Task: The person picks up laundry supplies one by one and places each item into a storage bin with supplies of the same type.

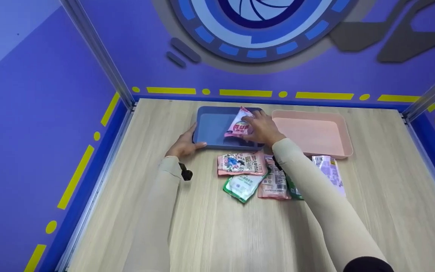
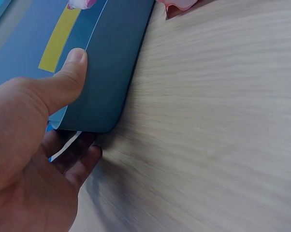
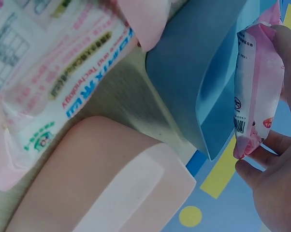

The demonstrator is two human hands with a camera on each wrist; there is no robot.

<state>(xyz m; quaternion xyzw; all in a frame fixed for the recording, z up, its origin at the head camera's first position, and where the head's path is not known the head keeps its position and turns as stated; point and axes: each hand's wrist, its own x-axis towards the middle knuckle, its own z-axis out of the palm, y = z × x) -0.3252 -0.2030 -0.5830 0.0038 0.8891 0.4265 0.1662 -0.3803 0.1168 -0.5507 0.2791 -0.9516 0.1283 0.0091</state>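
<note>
My right hand (image 1: 263, 129) grips a pink and white snack packet (image 1: 239, 124) by its edges, over the blue tray (image 1: 213, 145). In the right wrist view the packet (image 3: 256, 87) stands on edge between thumb and fingers. At the tray's left front corner my left hand (image 1: 184, 145) holds on, its thumb (image 2: 73, 77) along the front side near the rim and its fingers round the left end. In front of the tray lie a pink packet with a blue print (image 1: 242, 164), a green and white packet (image 1: 243, 187) and another pink packet (image 1: 275, 183).
A pink tray (image 1: 344, 132) stands just right of the blue one. A lilac packet (image 1: 329, 173) lies before it, and a dark green packet (image 1: 295, 189) is partly hidden by my right forearm. Blue panels (image 1: 100, 79) wall the wooden table (image 1: 210, 234) at the back and sides.
</note>
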